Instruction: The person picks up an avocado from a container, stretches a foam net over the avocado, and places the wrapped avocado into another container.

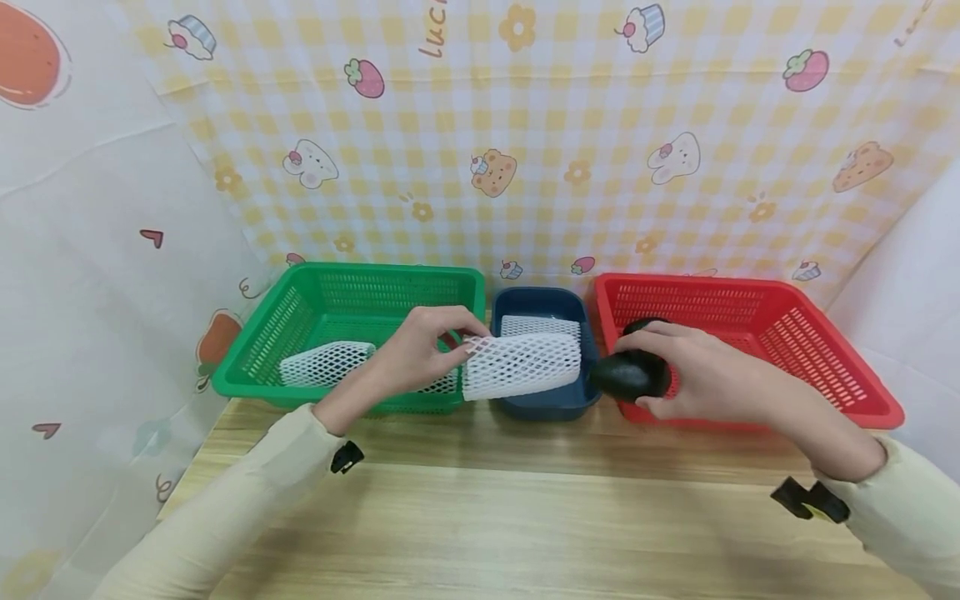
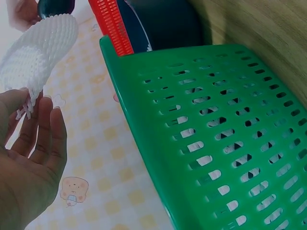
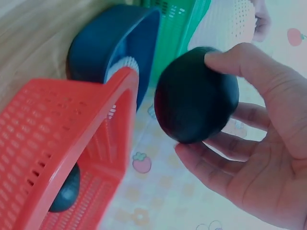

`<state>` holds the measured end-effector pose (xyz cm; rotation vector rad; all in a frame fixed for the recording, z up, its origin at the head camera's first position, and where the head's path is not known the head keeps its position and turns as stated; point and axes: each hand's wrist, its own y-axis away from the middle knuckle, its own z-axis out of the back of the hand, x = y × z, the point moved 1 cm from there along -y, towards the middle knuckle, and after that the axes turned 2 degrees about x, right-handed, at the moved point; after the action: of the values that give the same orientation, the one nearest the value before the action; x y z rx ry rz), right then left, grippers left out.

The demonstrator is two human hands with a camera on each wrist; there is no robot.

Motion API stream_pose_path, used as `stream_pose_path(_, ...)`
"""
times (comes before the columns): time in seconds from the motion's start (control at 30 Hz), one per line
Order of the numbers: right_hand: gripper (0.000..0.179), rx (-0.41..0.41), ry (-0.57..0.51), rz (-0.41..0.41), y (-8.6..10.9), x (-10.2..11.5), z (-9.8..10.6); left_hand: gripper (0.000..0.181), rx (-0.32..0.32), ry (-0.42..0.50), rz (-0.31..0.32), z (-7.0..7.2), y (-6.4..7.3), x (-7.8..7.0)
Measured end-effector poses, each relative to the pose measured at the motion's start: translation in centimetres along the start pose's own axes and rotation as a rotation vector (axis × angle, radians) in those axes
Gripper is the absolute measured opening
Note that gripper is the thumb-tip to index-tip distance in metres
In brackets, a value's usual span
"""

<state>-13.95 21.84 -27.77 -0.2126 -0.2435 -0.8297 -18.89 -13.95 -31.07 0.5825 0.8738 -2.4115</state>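
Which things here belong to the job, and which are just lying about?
Likely the job:
held foam net
held dark fruit
green basket, nets inside
blue bin, one net inside
red basket, another fruit inside

Just around:
patterned cloth
wooden table

Two baskets (image 1: pixel 390 270), one tub (image 1: pixel 543 410), two dark fruits (image 1: pixel 632 375), three-plus foam nets (image 1: pixel 522 365)

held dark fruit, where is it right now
The dark fruit is right of centre in the head view, in the right hand, by the near left corner of the red basket.

Head view downward, wrists close; green basket (image 1: pixel 397 292) shared
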Motion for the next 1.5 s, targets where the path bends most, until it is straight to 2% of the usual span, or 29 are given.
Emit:
stream_pose_path(0.17, 0.062, -0.055, 0.052, 0.014, 0.0, -0.7, -0.1, 0.021, -0.001, 0.003, -0.003, -0.1, 0.0, 0.0)
stream_pose_path(0.37, 0.064, -0.107, 0.046, 0.048, -0.3, -1.2, -0.3, 0.022, 0.002, 0.01, -0.013, -0.2, -0.1, 0.0)
stream_pose_path(0.7, 0.07, -0.11, 0.012, 0.072, -1.7, -0.5, -1.0, 0.021, 0.005, 0.036, -0.063, -0.9, -0.6, -0.1)
stream_pose_path(0.87, 0.08, -0.094, -0.01, 0.09, -2.3, 0.3, -1.3, 0.021, 0.005, 0.042, -0.074, -1.2, -0.9, -0.1)
stream_pose_path(1.17, 0.072, -0.089, 0.02, 0.13, -2.3, 0.7, -1.9, 0.019, 0.015, 0.026, -0.072, -1.5, -0.9, 0.0)
stream_pose_path(1.27, 0.072, -0.085, 0.017, 0.128, -2.2, 0.7, -1.9, 0.019, 0.039, 0.028, -0.068, -1.5, -0.8, 0.0)
stream_pose_path(1.37, 0.072, -0.078, 0.017, 0.123, -2.1, 0.6, -2.0, 0.024, 0.071, 0.029, -0.064, -1.4, -0.7, -0.1)
stream_pose_path(1.5, 0.073, -0.073, 0.013, 0.106, -2.1, 0.5, -2.1, 0.045, 0.074, 0.001, -0.063, -1.2, -0.6, -0.4)
